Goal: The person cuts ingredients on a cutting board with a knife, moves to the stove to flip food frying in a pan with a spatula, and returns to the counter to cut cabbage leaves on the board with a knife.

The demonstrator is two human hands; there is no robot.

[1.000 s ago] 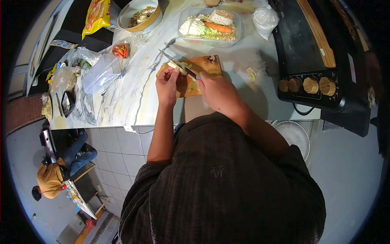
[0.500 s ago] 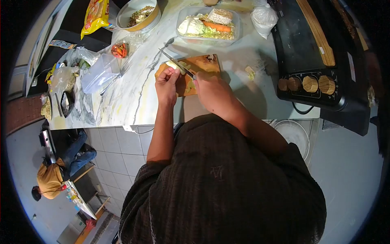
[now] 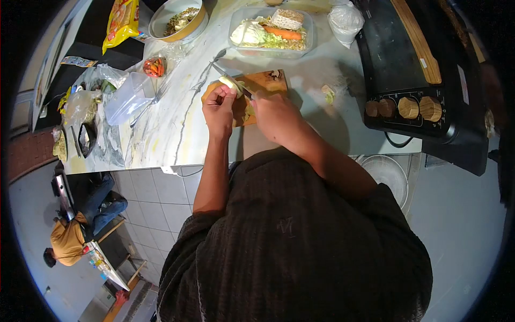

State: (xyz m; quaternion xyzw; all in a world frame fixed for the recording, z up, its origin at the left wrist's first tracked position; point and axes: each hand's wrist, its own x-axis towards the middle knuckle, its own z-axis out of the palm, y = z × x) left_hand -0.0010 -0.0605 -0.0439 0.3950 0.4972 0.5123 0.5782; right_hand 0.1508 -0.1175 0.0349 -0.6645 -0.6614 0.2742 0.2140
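My left hand (image 3: 219, 112) pinches a pale, whitish-green vegetable piece (image 3: 227, 81) above the left part of the wooden cutting board (image 3: 274, 88); its exact kind is not clear. In my right hand (image 3: 276, 115) is the handle of a knife (image 3: 247, 94). The blade points up and to the left, right against or just behind the pale piece; whether it cuts in cannot be made out. Small pale bits lie on the board, partly hidden by both hands.
Behind the board stands a clear plastic container (image 3: 273, 52) with cabbage, a carrot and a white block. Leftward are a bag of red chillies (image 3: 154, 67), a clear tub (image 3: 129, 99) and a bowl (image 3: 196, 28). A black stove (image 3: 397, 64) borders the right. Another person (image 3: 70, 241) sits lower left.
The pale piece is tilted more upright in my left hand, and the knife has drawn in closer along it. The whole view has shifted slightly up and left.
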